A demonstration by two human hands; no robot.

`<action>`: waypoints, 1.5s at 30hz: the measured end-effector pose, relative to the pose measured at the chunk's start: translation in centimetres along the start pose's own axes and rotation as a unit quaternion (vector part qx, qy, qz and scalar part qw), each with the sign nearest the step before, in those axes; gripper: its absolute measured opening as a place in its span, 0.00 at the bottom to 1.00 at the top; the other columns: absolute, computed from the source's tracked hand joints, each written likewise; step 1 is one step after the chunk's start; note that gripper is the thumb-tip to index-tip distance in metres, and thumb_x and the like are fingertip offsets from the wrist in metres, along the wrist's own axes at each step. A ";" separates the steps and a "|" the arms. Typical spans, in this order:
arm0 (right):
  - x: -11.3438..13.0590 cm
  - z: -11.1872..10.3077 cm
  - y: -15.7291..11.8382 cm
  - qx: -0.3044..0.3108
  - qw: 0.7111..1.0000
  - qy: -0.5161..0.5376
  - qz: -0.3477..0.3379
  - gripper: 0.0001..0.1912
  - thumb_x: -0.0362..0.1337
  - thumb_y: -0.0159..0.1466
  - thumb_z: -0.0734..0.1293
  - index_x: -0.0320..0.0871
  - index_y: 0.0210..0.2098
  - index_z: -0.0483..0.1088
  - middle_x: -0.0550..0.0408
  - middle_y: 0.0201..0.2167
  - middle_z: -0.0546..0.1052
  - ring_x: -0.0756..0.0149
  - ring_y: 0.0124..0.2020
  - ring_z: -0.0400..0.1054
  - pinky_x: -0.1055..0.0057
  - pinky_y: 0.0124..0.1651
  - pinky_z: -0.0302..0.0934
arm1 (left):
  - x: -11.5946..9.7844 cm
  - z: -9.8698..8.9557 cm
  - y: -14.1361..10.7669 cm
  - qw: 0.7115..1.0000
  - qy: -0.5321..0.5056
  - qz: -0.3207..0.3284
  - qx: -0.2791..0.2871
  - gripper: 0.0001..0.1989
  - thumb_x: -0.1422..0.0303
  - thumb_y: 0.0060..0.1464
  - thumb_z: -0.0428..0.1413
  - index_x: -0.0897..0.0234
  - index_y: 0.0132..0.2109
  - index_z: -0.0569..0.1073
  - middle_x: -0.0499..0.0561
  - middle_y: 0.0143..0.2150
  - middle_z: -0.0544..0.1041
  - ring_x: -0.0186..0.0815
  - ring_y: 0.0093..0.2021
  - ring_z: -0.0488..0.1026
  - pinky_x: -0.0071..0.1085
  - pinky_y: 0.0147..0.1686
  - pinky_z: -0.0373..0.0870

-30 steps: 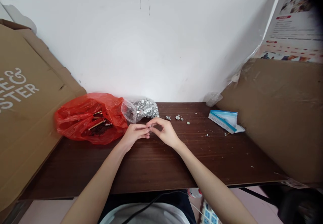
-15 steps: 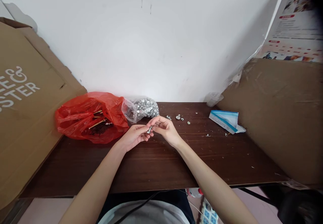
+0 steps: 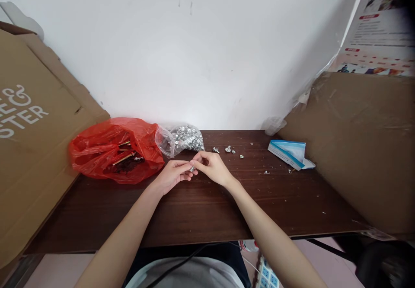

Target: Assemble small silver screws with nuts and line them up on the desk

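Note:
A small silvery bolt (image 3: pixel 192 169) is pinched between my two hands above the tabletop, mostly covered by fingers. My left hand (image 3: pixel 175 174) is closed on its lower end, thumb on top. From the right, my right hand (image 3: pixel 212 167) grips the upper end with thumb and fingertips. Behind the hands lies a clear plastic bag (image 3: pixel 188 137) full of small metal hardware. To its left, an open red plastic bag (image 3: pixel 113 149) holds long brass-coloured and dark screws. A bolt with a wide head (image 3: pixel 228 149) and a few small nuts (image 3: pixel 241 156) lie loose beyond my right hand.
The dark wooden table (image 3: pixel 201 219) meets a white wall. Cardboard panels stand at the left (image 3: pixel 39 149) and right (image 3: pixel 353 149). A blue-and-white packet (image 3: pixel 288 154) and a crumpled clear plastic cup (image 3: pixel 274 126) are on the right. A power strip (image 3: pixel 267 275) shows below the table edge.
My right thumb and fingertips have moved onto the bolt's upper end, covering more of it. My left hand keeps its hold. The view has shifted slightly.

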State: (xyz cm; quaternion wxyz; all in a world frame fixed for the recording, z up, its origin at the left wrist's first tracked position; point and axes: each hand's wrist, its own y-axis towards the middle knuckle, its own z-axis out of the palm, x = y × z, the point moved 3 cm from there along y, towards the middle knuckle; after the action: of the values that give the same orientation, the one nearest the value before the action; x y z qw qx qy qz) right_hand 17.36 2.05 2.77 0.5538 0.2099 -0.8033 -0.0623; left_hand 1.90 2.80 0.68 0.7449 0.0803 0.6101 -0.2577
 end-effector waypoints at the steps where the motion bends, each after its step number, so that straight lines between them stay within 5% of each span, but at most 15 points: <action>1: 0.1 -0.2 0.0 0.007 1.000 0.012 -0.013 0.11 0.44 0.61 0.67 0.42 0.32 0.73 0.55 0.27 0.75 0.69 0.27 0.67 0.72 0.30 0.60 | 0.0 -0.1 0.0 1.000 0.002 0.001 -0.002 0.12 0.64 0.46 0.64 0.70 0.34 0.80 0.57 0.32 0.79 0.29 0.27 0.69 0.26 0.28 0.67; 6: 0.2 -0.2 0.1 0.045 0.991 0.120 -0.033 0.07 0.37 0.60 0.67 0.42 0.37 0.72 0.54 0.33 0.74 0.68 0.32 0.69 0.68 0.38 0.65 | -0.1 -0.3 0.1 1.000 -0.006 -0.005 -0.007 0.13 0.64 0.45 0.65 0.70 0.35 0.80 0.56 0.32 0.79 0.27 0.28 0.69 0.24 0.29 0.66; 12: 0.3 0.8 0.0 0.043 0.982 0.183 -0.007 0.04 0.32 0.56 0.68 0.43 0.31 0.68 0.57 0.31 0.71 0.69 0.29 0.68 0.70 0.33 0.64 | 0.0 -0.1 -0.1 1.000 -0.005 0.004 0.005 0.13 0.64 0.44 0.65 0.70 0.35 0.80 0.56 0.32 0.78 0.28 0.28 0.70 0.27 0.32 0.68; 18: -0.3 0.9 0.0 -0.018 0.998 0.050 0.035 0.09 0.41 0.58 0.68 0.43 0.35 0.69 0.61 0.22 0.68 0.71 0.22 0.63 0.72 0.27 0.58 | 0.2 0.2 -0.1 1.000 -0.001 0.017 -0.002 0.12 0.64 0.43 0.66 0.71 0.32 0.79 0.54 0.30 0.78 0.29 0.27 0.71 0.29 0.33 0.70; 24: -1.1 0.2 0.0 0.023 0.997 0.044 0.066 0.11 0.44 0.58 0.69 0.42 0.31 0.71 0.56 0.23 0.75 0.67 0.26 0.68 0.70 0.30 0.60 | 0.1 0.3 0.1 1.000 0.002 0.023 -0.021 0.15 0.63 0.43 0.66 0.71 0.35 0.80 0.56 0.31 0.79 0.30 0.29 0.72 0.29 0.34 0.72; 32: -0.1 0.1 0.1 0.018 0.995 0.101 -0.018 0.04 0.36 0.59 0.67 0.43 0.34 0.71 0.54 0.34 0.71 0.68 0.33 0.68 0.67 0.39 0.65 | 0.3 -0.4 0.4 0.995 -0.025 0.056 -0.074 0.15 0.64 0.41 0.67 0.69 0.36 0.81 0.54 0.31 0.79 0.31 0.30 0.73 0.30 0.36 0.75; 38: 0.1 0.7 0.0 -0.028 0.999 0.026 -0.033 0.13 0.35 0.59 0.67 0.45 0.44 0.66 0.56 0.33 0.71 0.67 0.34 0.66 0.69 0.36 0.63 | 0.4 -0.6 0.5 0.993 -0.025 0.066 -0.089 0.18 0.64 0.39 0.69 0.70 0.38 0.81 0.55 0.33 0.80 0.34 0.31 0.76 0.34 0.38 0.77; 45: 0.5 0.8 0.0 -0.045 0.995 0.007 -0.092 0.12 0.30 0.60 0.64 0.45 0.44 0.65 0.55 0.36 0.71 0.66 0.36 0.67 0.66 0.41 0.64 | 0.3 -0.6 0.6 0.994 -0.018 0.071 -0.086 0.18 0.63 0.39 0.68 0.69 0.39 0.80 0.55 0.35 0.81 0.35 0.32 0.77 0.34 0.39 0.78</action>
State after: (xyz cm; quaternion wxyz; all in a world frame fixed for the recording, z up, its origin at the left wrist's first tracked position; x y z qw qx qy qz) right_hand 16.48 1.70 2.90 0.5602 0.2583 -0.7732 -0.1474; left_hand 1.72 3.46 0.16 0.7760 0.0544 0.6096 -0.1525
